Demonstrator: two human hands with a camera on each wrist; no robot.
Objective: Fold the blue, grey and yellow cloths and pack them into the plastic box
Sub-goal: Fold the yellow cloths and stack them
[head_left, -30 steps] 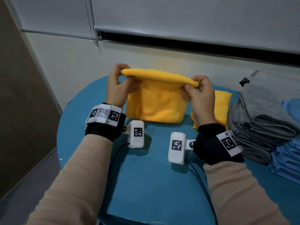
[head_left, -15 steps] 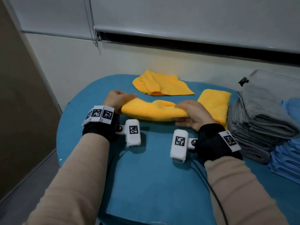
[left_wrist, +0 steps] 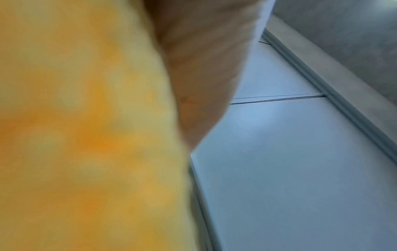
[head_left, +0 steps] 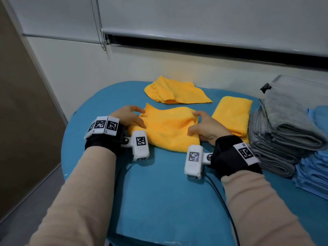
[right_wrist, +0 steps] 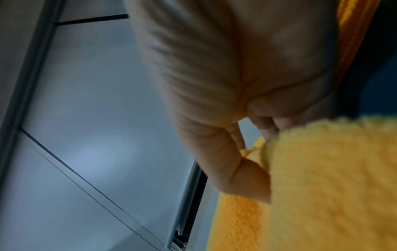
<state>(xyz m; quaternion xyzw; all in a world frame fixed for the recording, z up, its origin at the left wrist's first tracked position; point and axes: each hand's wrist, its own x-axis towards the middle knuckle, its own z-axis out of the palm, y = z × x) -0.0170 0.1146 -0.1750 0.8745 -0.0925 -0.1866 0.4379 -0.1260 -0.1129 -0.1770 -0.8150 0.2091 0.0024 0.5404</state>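
A folded yellow cloth [head_left: 168,129] lies on the blue table [head_left: 159,183] between my hands. My left hand [head_left: 130,118] rests on its left edge, thumb on top and fingers stretched loosely toward the far left corner. My right hand [head_left: 204,127] curls round its right edge; in the right wrist view the thumb and a finger pinch a bit of the yellow cloth [right_wrist: 322,178]. The left wrist view is blurred, showing only the yellow cloth [left_wrist: 86,135] and palm. A clear plastic box [head_left: 305,84] stands at the far right, behind the stacks.
A loose yellow cloth [head_left: 175,92] lies at the back of the table. A folded yellow one [head_left: 232,118] sits to the right. Beyond it are a stack of grey cloths [head_left: 284,137] and a stack of blue cloths [head_left: 316,171]. A wall runs close behind.
Both hands brought the yellow cloth down from the air and laid it folded on the table, nearer to me. The loose yellow cloth behind it came into view.
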